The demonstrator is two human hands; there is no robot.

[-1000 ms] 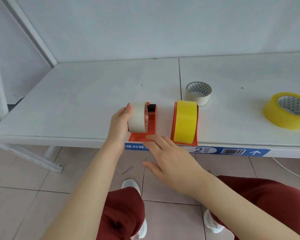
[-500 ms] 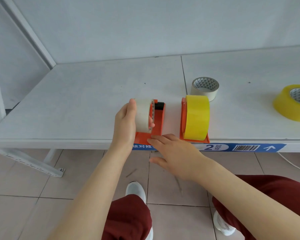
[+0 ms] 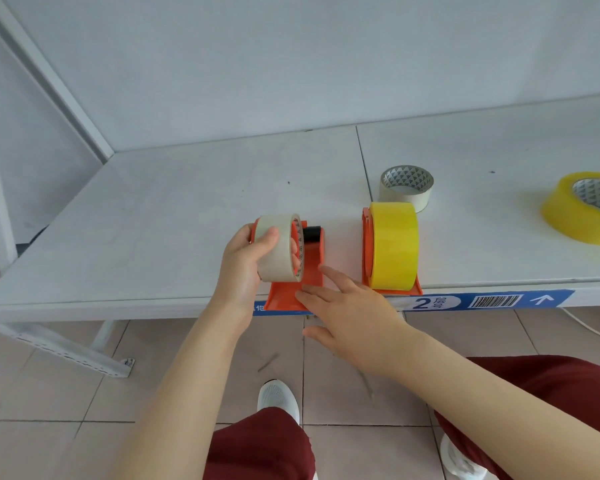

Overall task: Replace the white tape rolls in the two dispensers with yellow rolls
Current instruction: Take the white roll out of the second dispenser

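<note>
My left hand grips a white tape roll, thumb on its outside and fingers through its core, held upright against the left orange dispenser. The fingers of my right hand rest spread on that dispenser's front base, holding nothing. The right orange dispenser carries a yellow roll standing on edge. Behind it a loose white roll lies flat. A loose yellow roll lies flat at the far right.
Both dispensers stand at the front edge of the white table, above a blue label strip. A wall closes the back. A slanted white frame bar runs along the left. My knees and shoes are below the table edge.
The view has shifted, so everything sits lower and further right in the frame. My left hand has kept its grip on the white roll at the left dispenser; my right fingers stay on the dispenser's base.
</note>
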